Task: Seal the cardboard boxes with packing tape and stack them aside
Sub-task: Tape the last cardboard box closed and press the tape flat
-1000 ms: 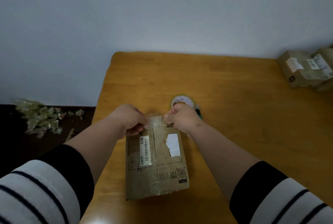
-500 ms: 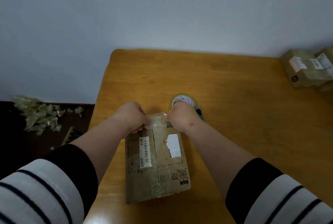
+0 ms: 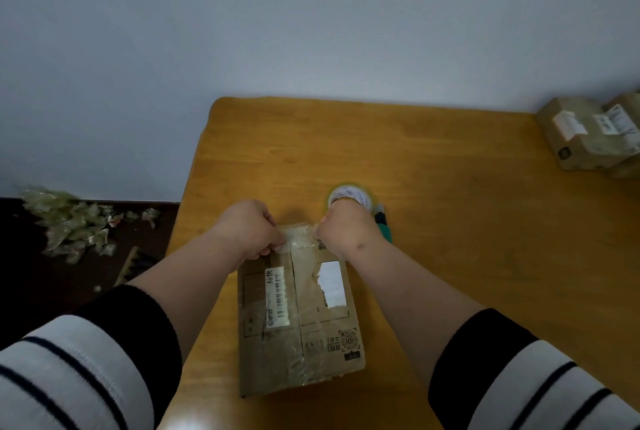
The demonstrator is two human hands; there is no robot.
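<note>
A flat brown cardboard box (image 3: 301, 336) with white labels lies on the wooden table (image 3: 450, 221) in front of me. A strip of clear tape (image 3: 300, 239) runs along its middle seam to the far edge. My left hand (image 3: 247, 230) and my right hand (image 3: 348, 227) are both curled at that far edge, pinching the tape end between them. Just behind my right hand lies a roll of clear packing tape (image 3: 351, 194), partly hidden by it. A green-handled cutter (image 3: 383, 226) lies beside the roll.
Two taped cardboard boxes (image 3: 588, 133) sit at the table's far right edge. Crumpled tape scraps (image 3: 72, 221) litter the dark floor to the left of the table. A pale wall stands behind the table.
Both hands stay at the box's far edge and have barely shifted; the tape end between them looks pressed lower onto the box.
</note>
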